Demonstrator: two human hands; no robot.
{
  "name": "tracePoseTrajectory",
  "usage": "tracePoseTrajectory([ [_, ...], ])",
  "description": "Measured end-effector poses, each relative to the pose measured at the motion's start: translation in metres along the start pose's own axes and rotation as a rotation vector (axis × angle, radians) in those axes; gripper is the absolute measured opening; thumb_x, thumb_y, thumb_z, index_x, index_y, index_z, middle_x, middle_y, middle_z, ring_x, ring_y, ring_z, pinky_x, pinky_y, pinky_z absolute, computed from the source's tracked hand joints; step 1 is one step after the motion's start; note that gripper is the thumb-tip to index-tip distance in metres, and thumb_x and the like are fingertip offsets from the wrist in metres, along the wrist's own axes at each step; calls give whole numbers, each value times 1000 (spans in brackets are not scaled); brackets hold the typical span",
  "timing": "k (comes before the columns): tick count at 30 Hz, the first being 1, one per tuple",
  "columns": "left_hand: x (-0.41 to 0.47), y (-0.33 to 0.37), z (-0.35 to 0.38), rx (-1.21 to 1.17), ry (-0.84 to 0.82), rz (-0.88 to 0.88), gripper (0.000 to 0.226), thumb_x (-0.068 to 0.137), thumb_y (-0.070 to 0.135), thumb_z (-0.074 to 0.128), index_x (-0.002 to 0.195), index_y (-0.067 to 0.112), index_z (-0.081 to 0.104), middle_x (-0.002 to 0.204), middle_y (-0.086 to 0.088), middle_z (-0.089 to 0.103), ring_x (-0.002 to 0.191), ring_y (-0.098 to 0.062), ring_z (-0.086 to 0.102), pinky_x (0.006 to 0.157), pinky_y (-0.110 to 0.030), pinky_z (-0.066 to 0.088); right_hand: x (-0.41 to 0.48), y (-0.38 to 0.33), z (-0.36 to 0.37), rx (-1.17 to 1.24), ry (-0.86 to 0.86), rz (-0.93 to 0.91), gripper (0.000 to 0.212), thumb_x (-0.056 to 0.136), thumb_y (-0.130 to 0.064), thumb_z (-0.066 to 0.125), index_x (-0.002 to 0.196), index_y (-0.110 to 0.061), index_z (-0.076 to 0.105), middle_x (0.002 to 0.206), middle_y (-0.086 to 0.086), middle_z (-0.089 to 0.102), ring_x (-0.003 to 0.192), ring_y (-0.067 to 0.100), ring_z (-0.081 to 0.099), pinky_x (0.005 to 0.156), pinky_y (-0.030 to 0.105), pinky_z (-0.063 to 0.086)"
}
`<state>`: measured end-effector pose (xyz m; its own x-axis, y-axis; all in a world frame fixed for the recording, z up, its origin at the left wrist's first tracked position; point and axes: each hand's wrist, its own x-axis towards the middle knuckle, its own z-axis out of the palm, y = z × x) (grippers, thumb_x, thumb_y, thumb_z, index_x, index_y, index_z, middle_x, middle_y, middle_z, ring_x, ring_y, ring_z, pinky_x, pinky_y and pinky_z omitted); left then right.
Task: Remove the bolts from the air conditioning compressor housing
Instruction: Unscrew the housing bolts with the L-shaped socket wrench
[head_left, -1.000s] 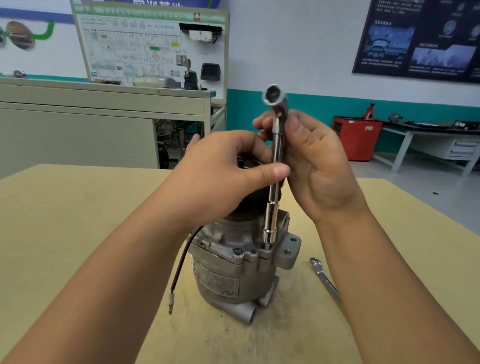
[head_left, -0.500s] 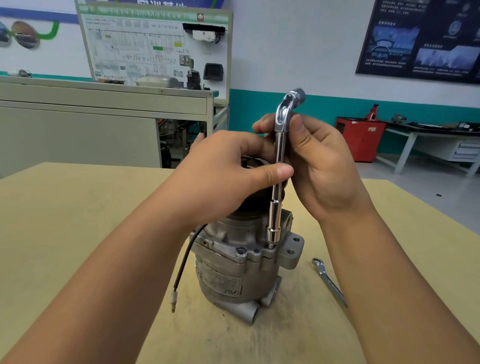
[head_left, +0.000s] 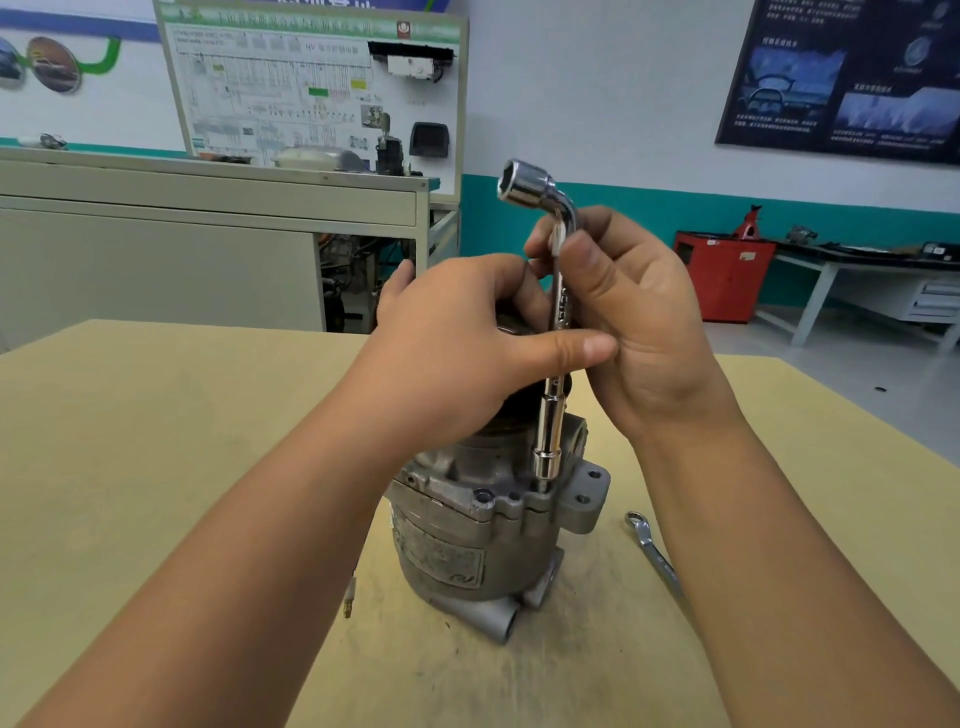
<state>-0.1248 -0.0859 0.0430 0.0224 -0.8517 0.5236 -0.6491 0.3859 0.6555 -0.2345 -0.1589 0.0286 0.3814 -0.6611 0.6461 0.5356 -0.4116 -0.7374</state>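
A grey metal compressor (head_left: 467, 530) stands upright on the yellow table (head_left: 156, 441). A chrome L-shaped socket wrench (head_left: 550, 436) stands vertical with its lower socket seated on a bolt at the housing's right flange. Its bent upper socket end (head_left: 524, 188) points up and to the left. My left hand (head_left: 457, 343) lies over the compressor's top, thumb pressed against the wrench shaft. My right hand (head_left: 634, 312) pinches the upper shaft between thumb and fingers. Another bolt head (head_left: 484, 496) shows on the front flange.
A flat ring spanner (head_left: 652, 551) lies on the table right of the compressor, partly under my right forearm. A black wire with a brass tip (head_left: 348, 605) hangs at the compressor's left. A grey cabinet (head_left: 208, 208) and a red box (head_left: 727, 270) stand behind.
The wrench has turned about its shaft: the bent upper end faced me, swung to the right, and now points to the left. Both hands stay on the shaft.
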Motion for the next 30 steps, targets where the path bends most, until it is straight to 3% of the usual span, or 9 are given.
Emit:
tracePoseTrajectory([
  [3, 0, -1, -1, 2, 2, -4, 50, 50, 65, 56, 70, 19, 59, 79, 5, 70, 85, -8, 64, 107, -53, 32, 0, 0, -1, 7, -26, -4, 25, 64, -32, 67, 77, -11, 65, 71, -2, 64, 58, 10, 55, 55, 19, 47],
  [6, -1, -3, -4, -25, -35, -11, 38, 62, 64, 64, 73, 27, 65, 80, 14, 70, 85, -1, 64, 108, -52, 33, -1, 0, -3, 34, -55, -23, 14, 75, -26, 65, 73, -14, 72, 75, -2, 68, 69, 11, 62, 66, 22, 52],
  [10, 0, -9, -10, -108, -108, 4, 10, 83, 39, 69, 88, 32, 73, 86, 13, 73, 91, -5, 67, 97, -42, 48, 0, 1, -4, 49, -94, -33, 23, 78, -27, 56, 74, -14, 74, 79, -3, 71, 80, 10, 67, 76, 24, 53],
  [13, 0, -11, -13, -137, -160, 19, 11, 87, 26, 66, 92, 32, 74, 89, 12, 73, 90, -4, 67, 95, -39, 50, 0, 1, -6, 14, -116, -34, 32, 89, -20, 47, 74, -16, 75, 80, -3, 72, 83, 9, 67, 78, 23, 52],
  [18, 1, -12, -9, -110, -109, -8, 8, 79, 37, 72, 77, 30, 71, 85, 8, 72, 85, -9, 67, 89, -40, 52, -2, -1, -5, 35, -109, -6, 32, 93, -21, 47, 77, -16, 74, 83, -3, 71, 80, 9, 66, 75, 24, 53],
  [20, 1, -11, -7, -96, -81, -10, 15, 74, 42, 73, 68, 30, 66, 80, 7, 70, 79, -9, 66, 83, -37, 53, -2, -2, -1, 42, -88, -3, 17, 84, -27, 63, 80, -11, 69, 80, -3, 70, 74, 7, 65, 70, 22, 52],
  [22, 1, -8, -7, -76, -65, -15, 19, 71, 45, 73, 62, 32, 62, 75, 8, 68, 75, -7, 64, 79, -35, 53, -2, -2, -1, 60, -59, 5, 23, 64, -30, 69, 78, -12, 66, 76, -4, 68, 70, 6, 64, 67, 20, 52],
  [26, 1, -6, -4, -16, -22, -29, 26, 69, 50, 73, 56, 34, 56, 71, 17, 65, 81, -4, 60, 103, -46, 37, -1, 0, -3, 28, -40, -5, 17, 61, -34, 69, 69, -19, 69, 74, -4, 66, 72, 9, 62, 71, 23, 51],
  [30, 1, -5, -4, -19, -20, -8, 33, 65, 56, 76, 64, 28, 59, 79, 10, 70, 87, -7, 63, 105, -49, 35, -1, 0, -4, -3, -52, -18, 24, 69, -35, 63, 74, -13, 68, 73, -4, 66, 74, 10, 61, 75, 26, 52],
])
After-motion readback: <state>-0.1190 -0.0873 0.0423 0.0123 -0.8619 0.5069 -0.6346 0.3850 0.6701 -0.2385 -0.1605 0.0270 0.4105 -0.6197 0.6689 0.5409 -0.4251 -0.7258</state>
